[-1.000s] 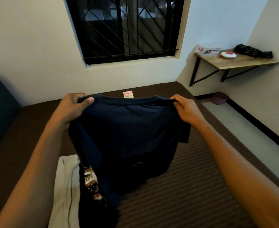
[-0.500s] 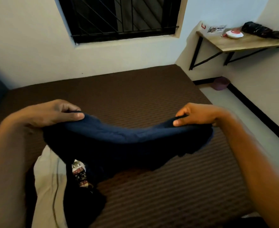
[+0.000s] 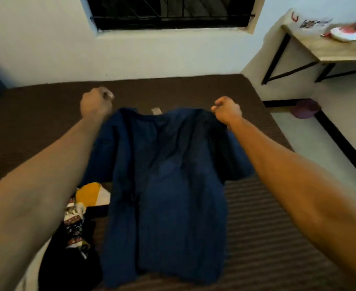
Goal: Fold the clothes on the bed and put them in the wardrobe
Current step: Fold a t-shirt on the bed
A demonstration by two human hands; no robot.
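A navy T-shirt (image 3: 168,185) lies spread out along the brown bed (image 3: 267,227), collar and white label towards the far wall. My right hand (image 3: 227,111) is curled at the shirt's right shoulder and grips the fabric there. My left hand (image 3: 96,102), blurred by motion, is curled into a fist at the left shoulder, and my forearm covers the left sleeve. The hem reaches the bed's near part.
A heap of other clothes (image 3: 76,232), dark with printed patches plus a yellow and white piece (image 3: 91,196), lies left of the shirt. A wooden wall shelf (image 3: 330,49) hangs at right, with a purple object (image 3: 305,109) on the floor below. A barred window (image 3: 168,11) faces me.
The shirt hung bunched between my hands over the bed. Both hands have swung forward and it now lies stretched out flat on the mattress.
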